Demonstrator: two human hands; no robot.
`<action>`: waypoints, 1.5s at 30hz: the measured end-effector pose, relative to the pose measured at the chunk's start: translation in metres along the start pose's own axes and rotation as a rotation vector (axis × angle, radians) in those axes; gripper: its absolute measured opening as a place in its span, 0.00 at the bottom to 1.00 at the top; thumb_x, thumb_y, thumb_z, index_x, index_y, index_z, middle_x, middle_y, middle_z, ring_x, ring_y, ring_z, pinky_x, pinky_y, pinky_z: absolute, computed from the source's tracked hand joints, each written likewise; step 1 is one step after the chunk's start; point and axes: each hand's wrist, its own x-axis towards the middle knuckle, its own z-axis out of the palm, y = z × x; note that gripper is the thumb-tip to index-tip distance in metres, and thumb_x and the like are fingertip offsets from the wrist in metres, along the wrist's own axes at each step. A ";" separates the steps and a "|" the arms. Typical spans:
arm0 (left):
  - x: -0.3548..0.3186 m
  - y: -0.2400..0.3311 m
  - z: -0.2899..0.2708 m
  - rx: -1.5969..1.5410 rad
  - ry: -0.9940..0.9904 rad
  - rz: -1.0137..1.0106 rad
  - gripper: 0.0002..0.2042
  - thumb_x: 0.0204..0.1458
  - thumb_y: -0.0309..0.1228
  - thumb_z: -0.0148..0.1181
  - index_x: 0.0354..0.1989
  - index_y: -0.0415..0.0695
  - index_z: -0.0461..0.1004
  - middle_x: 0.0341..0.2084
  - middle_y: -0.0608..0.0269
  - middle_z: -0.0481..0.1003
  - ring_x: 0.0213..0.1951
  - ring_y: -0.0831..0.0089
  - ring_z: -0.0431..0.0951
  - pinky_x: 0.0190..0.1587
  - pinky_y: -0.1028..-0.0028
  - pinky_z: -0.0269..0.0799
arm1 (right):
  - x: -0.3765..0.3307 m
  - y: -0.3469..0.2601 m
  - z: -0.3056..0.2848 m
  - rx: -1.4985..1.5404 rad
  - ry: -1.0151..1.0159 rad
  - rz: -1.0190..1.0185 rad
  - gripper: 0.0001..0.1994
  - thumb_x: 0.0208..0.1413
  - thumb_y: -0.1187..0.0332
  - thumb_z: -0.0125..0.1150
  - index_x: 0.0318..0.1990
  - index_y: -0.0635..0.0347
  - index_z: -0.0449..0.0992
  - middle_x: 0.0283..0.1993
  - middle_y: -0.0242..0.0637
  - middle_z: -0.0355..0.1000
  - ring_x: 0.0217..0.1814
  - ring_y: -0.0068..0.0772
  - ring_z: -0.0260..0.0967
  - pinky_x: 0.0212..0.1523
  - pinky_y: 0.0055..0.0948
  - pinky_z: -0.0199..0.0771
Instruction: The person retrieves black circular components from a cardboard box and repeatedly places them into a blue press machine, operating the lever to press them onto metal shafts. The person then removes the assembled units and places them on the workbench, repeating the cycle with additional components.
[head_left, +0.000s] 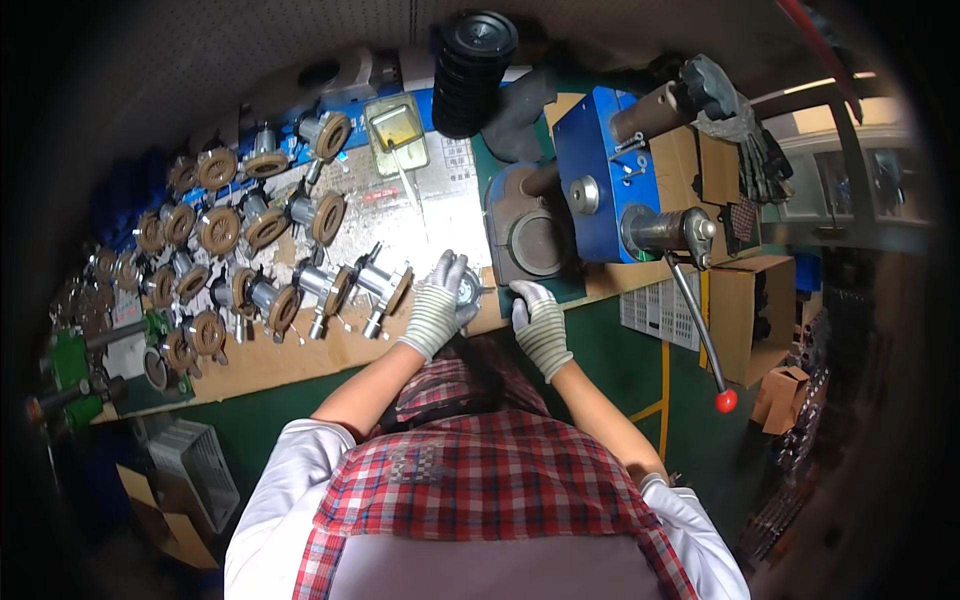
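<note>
Metal part point(467, 291), small and round, sits in the left hand point(437, 303) at the near edge of the counter point(300, 350); gloved fingers curl closed round it, a tight grip. Right hand point(540, 322), also in a striped knit glove, rests just beside it on the counter edge, fingers bent; whether its grip holds anything I cannot tell. Rows of brown-disc motor assemblies point(262, 228) lie to the left. Blue press point(590, 185) stands beyond the hands, its red-knobbed lever point(700, 330) hanging to the right.
</note>
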 end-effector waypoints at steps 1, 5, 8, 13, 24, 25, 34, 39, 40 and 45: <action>-0.004 -0.004 0.002 -0.038 0.074 0.019 0.49 0.36 0.36 0.79 0.69 0.41 0.57 0.67 0.36 0.59 0.62 0.39 0.67 0.63 0.52 0.67 | 0.000 0.009 0.000 -0.013 -0.031 -0.001 0.15 0.57 0.71 0.55 0.51 0.60 0.77 0.52 0.49 0.76 0.55 0.54 0.72 0.59 0.47 0.71; -0.078 -0.010 0.016 0.006 0.294 -0.022 0.46 0.41 0.35 0.76 0.69 0.38 0.56 0.66 0.39 0.59 0.66 0.42 0.62 0.66 0.52 0.61 | 0.002 0.014 0.019 -0.093 -0.263 0.013 0.24 0.55 0.63 0.61 0.59 0.60 0.72 0.58 0.51 0.71 0.60 0.55 0.68 0.63 0.46 0.68; -0.115 -0.022 0.039 -0.026 0.198 -0.212 0.43 0.44 0.36 0.74 0.67 0.34 0.58 0.62 0.37 0.63 0.64 0.40 0.63 0.67 0.53 0.61 | 0.032 -0.030 0.031 -0.290 -0.458 0.019 0.44 0.47 0.48 0.71 0.70 0.58 0.61 0.66 0.51 0.63 0.68 0.53 0.61 0.69 0.50 0.60; -0.069 -0.032 0.055 0.056 0.145 -0.385 0.57 0.33 0.43 0.80 0.70 0.31 0.52 0.66 0.37 0.59 0.68 0.43 0.58 0.70 0.55 0.56 | 0.069 -0.058 0.049 -0.345 -0.649 -0.004 0.29 0.50 0.56 0.69 0.60 0.45 0.69 0.55 0.46 0.74 0.59 0.52 0.72 0.56 0.50 0.75; 0.012 0.039 -0.071 -0.147 0.368 0.042 0.55 0.31 0.63 0.71 0.65 0.34 0.62 0.65 0.46 0.64 0.67 0.43 0.59 0.71 0.49 0.49 | 0.111 -0.164 -0.073 -0.398 -0.629 -0.298 0.34 0.45 0.58 0.74 0.62 0.50 0.69 0.54 0.48 0.73 0.53 0.51 0.75 0.48 0.44 0.78; 0.013 0.038 -0.089 -0.123 0.374 0.067 0.55 0.32 0.62 0.71 0.65 0.34 0.63 0.64 0.46 0.64 0.66 0.44 0.60 0.71 0.50 0.50 | 0.114 -0.177 -0.071 -0.400 -0.635 -0.333 0.33 0.46 0.61 0.73 0.62 0.51 0.69 0.52 0.47 0.74 0.53 0.50 0.75 0.48 0.43 0.77; -0.090 -0.064 -0.213 -1.044 0.134 -0.569 0.31 0.58 0.44 0.66 0.65 0.41 0.66 0.53 0.57 0.75 0.54 0.68 0.76 0.56 0.67 0.75 | 0.235 -0.102 0.082 0.306 -0.407 0.164 0.27 0.60 0.49 0.62 0.58 0.61 0.74 0.55 0.54 0.76 0.56 0.55 0.74 0.59 0.44 0.73; -0.123 -0.083 -0.278 -1.093 0.262 -0.560 0.29 0.58 0.43 0.65 0.63 0.39 0.69 0.52 0.61 0.76 0.52 0.70 0.75 0.58 0.70 0.71 | 0.252 -0.055 0.197 -0.400 -0.242 0.340 0.23 0.59 0.49 0.62 0.50 0.59 0.80 0.50 0.53 0.78 0.55 0.54 0.76 0.53 0.48 0.78; -0.128 -0.087 -0.281 -1.078 0.289 -0.611 0.30 0.57 0.44 0.66 0.63 0.38 0.69 0.53 0.60 0.76 0.53 0.70 0.76 0.58 0.69 0.70 | 0.254 -0.048 0.202 -0.376 -0.238 0.338 0.22 0.57 0.51 0.64 0.49 0.60 0.81 0.48 0.53 0.79 0.52 0.55 0.77 0.52 0.48 0.79; -0.142 -0.119 -0.273 -1.013 0.377 -0.689 0.26 0.57 0.43 0.65 0.60 0.40 0.71 0.49 0.64 0.77 0.49 0.73 0.76 0.55 0.70 0.72 | 0.267 -0.056 0.185 -0.100 -0.202 0.413 0.18 0.54 0.58 0.61 0.46 0.62 0.77 0.42 0.59 0.79 0.48 0.61 0.77 0.51 0.49 0.75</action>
